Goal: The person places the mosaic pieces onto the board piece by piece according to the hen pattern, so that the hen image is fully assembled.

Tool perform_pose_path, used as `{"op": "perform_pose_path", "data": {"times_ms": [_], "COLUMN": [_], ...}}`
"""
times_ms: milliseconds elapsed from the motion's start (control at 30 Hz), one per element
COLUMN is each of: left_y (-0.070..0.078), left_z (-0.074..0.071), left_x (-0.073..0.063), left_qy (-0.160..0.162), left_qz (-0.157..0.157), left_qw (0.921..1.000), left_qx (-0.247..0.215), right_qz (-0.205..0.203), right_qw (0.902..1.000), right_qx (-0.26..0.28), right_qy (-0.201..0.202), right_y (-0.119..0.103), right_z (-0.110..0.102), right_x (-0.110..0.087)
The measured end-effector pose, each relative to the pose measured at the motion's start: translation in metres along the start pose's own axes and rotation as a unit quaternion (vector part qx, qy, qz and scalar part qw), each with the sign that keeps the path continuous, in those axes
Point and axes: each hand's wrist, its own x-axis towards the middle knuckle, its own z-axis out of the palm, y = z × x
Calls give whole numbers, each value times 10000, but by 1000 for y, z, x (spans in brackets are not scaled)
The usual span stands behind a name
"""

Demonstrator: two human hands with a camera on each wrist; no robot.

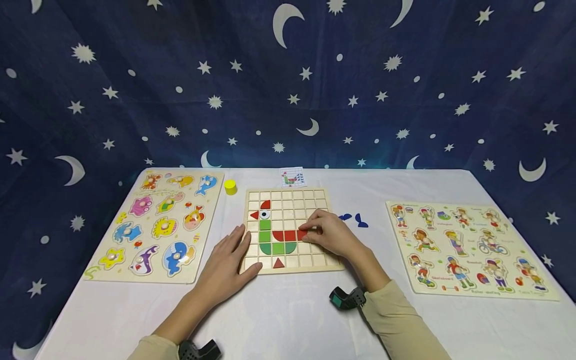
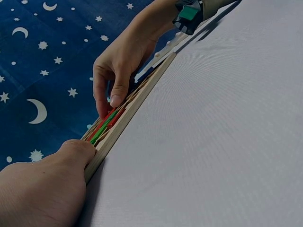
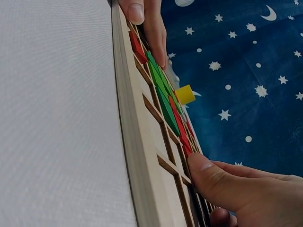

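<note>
A wooden grid board (image 1: pixel 317 260) lies on the table, with red and green pieces set in its squares. My right hand (image 1: pixel 330 232) pinches a red piece (image 1: pixel 302 234) between thumb and fingers at the right end of a red row (image 1: pixel 284 235). Below that row runs a line of green pieces (image 1: pixel 278 248), and a green column rises on its left to an eye piece (image 1: pixel 265 214). One red triangle (image 1: pixel 279 262) sits near the front edge. With fingers spread, my left hand (image 1: pixel 227 265) rests along the board's left edge, its thumb at the near corner.
Dark blue pieces (image 1: pixel 361 221) lie right of the board, partly behind my right hand. A pattern card (image 1: pixel 292 177) is behind the board, and a yellow cylinder (image 1: pixel 230 187) stands at its back left. Picture puzzles flank it: sea animals (image 1: pixel 207 210) left, sports figures (image 1: pixel 400 250) right.
</note>
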Motion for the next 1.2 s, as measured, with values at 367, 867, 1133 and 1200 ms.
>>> {"op": "perform_pose_path", "data": {"times_ms": [367,867,1133,1200], "left_y": [0,2,2,2], "left_z": [1,0,-1,-1], "left_x": [0,1,1,1], "left_qy": [16,-28,-66,-75], "left_qz": [9,-10,-58,-73], "left_qw": [10000,10000,10000,9999], "left_qx": [25,24,13,6], "right_qz": [-235,-147,712,924], "right_qw": [9995,9995,9953,9932], "right_qx": [-199,-219,-520,-641], "right_qy": [65,145,401,315], "right_y": [-5,-3,44,57], "right_z": [4,-5,-56,-67], "right_x": [-1,-1,-14,-20]}}
